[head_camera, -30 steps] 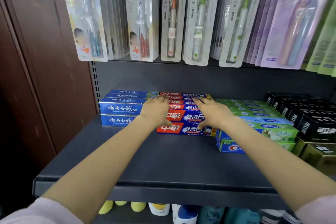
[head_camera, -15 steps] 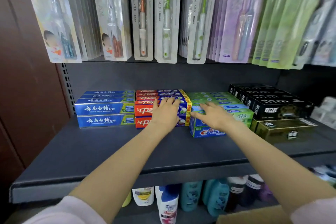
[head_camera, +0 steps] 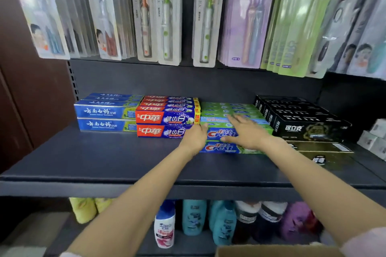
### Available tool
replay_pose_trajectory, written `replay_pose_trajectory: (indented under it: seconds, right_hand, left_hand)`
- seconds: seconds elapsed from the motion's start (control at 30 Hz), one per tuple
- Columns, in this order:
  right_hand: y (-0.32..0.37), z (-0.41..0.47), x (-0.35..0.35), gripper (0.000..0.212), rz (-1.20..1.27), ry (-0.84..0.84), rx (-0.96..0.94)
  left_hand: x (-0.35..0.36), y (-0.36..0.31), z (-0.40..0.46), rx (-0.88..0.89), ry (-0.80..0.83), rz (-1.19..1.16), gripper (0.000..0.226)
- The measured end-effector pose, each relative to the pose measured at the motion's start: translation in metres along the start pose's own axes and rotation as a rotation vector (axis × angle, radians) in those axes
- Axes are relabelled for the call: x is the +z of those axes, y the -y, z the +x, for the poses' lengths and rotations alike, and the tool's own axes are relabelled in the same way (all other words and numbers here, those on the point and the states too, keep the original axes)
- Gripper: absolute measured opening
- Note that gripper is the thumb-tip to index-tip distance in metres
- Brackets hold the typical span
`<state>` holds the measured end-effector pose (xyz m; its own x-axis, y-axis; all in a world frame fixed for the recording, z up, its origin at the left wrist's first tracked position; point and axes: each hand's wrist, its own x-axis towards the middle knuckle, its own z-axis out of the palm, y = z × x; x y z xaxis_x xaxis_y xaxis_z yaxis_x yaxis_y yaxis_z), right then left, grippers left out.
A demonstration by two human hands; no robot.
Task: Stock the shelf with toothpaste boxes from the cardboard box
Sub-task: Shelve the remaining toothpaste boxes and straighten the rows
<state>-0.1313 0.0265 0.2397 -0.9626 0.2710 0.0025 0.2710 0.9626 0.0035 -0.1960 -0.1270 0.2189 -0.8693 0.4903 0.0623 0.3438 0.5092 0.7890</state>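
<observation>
On the dark shelf (head_camera: 117, 162) stand stacks of toothpaste boxes: blue ones (head_camera: 104, 111) at the left, red ones (head_camera: 165, 119) beside them, green and blue Crest boxes (head_camera: 221, 148) in the middle, black ones (head_camera: 309, 129) at the right. My left hand (head_camera: 195, 136) presses flat against the left end of the Crest stack, fingers apart. My right hand (head_camera: 246, 131) lies spread on the top and front of that stack. Neither hand grips a box. A corner of the cardboard box (head_camera: 275, 251) shows at the bottom edge.
Carded toothbrushes (head_camera: 165, 14) hang in rows above the shelf. Gold boxes (head_camera: 319, 147) lie under the black ones, white boxes (head_camera: 376, 137) at the far right. Shampoo bottles (head_camera: 193, 218) fill the shelf below. A brown wall panel (head_camera: 31, 89) borders the left.
Both hands have moved right from the red stack to the Crest stack. The view has shifted right and the cardboard box has come into sight.
</observation>
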Motion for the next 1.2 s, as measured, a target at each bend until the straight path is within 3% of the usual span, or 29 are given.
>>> replay_pose_trajectory:
  seconds: [0.3,0.43,0.57,0.6,0.67,0.9,1.03,1.2]
  right_hand:
    - [-0.009,0.001,0.001,0.091,-0.004,-0.034,-0.071]
    - [-0.013,0.019,-0.011,0.083,0.254,-0.017,-0.014]
    - [-0.029,0.055,-0.016,0.078,0.177,-0.049,0.078]
    - [-0.031,0.062,-0.015,0.079,0.155,-0.017,0.101]
    - [-0.03,0.075,-0.011,0.079,0.167,0.078,0.134]
    - [-0.027,0.09,-0.007,0.077,0.189,0.126,0.132]
    - [-0.029,0.094,-0.012,0.076,0.209,0.142,0.094]
    - [-0.024,0.106,-0.022,0.069,0.215,0.037,0.06]
  left_hand:
    - [0.019,-0.006,0.002,-0.095,-0.048,-0.168,0.049]
    - [0.01,-0.006,0.004,-0.066,-0.034,-0.084,0.05]
    - [-0.019,-0.016,0.012,0.148,-0.48,0.31,0.039]
    - [-0.026,-0.017,0.017,0.202,-0.524,0.433,0.034]
    - [-0.038,-0.012,0.035,0.253,-0.443,0.622,0.035]
    - [-0.046,-0.001,0.08,0.149,-0.025,0.776,0.049]
    - [-0.046,0.0,0.078,0.149,-0.024,0.789,0.049]
    - [-0.049,-0.007,0.075,0.127,0.014,0.826,0.049]
